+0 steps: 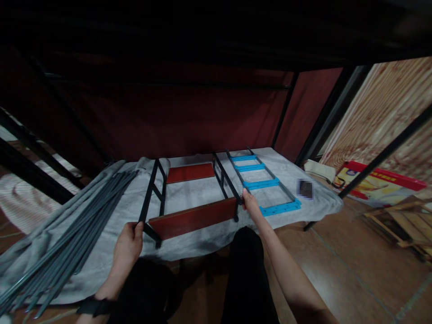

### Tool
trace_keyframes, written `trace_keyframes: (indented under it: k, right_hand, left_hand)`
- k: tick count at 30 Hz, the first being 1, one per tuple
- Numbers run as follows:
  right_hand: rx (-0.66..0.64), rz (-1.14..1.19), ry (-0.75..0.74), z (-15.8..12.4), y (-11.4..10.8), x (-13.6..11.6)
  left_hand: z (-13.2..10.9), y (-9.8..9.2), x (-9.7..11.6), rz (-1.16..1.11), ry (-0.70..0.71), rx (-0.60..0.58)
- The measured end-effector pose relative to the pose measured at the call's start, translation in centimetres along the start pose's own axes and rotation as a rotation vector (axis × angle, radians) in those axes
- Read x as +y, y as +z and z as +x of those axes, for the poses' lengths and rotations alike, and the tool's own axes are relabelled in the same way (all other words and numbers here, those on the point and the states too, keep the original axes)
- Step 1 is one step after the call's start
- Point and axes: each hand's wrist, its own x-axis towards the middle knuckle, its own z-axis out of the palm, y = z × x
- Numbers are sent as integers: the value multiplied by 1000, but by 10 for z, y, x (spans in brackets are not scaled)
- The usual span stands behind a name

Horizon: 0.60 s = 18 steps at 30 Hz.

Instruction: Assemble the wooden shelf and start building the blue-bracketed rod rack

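The black frame (148,189) is parked on the gray cloth (324,202), dead center of the view. Its left bar is pinched between thumb and fingers by the left hand (130,238); its right bar is gripped by the right hand (249,201), fingers curled, partly hidden. If swung right, the blue-runged rack (261,183) could get clipped. If dragged, the cloth might get bunched, and the lower-left rods (89,234) rolled.

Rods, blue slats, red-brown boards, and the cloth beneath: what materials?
Grey rods: likely metal, smooth, given bright highlights; plastic coating possible.
Blue slats: probably plastic, evenly coloured, with dotted detailing.
Red-brown boards: maybe stained wood or laminate; flat, straight-edged faces.
Cloth: fabric, soft-looking from its wrinkles.
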Motion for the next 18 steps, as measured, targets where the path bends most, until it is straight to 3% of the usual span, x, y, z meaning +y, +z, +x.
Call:
trace_keyframes:
  k: [4,10,15,18]
  right_hand:
    - [-95,258,17,-5,-3,-1]
    - [-29,25,20,-5,-4,0]
    - [-72,145,-16,-2,-5,-1]
    - [-65,28,-76,-2,-3,-1]
  left_hand:
    - [-1,-1,1,3,6,2]
    - [-2,-3,4,-1,6,5]
    - [-3,-4,4,7,4,-14]
    - [-3,-3,4,5,14,1]
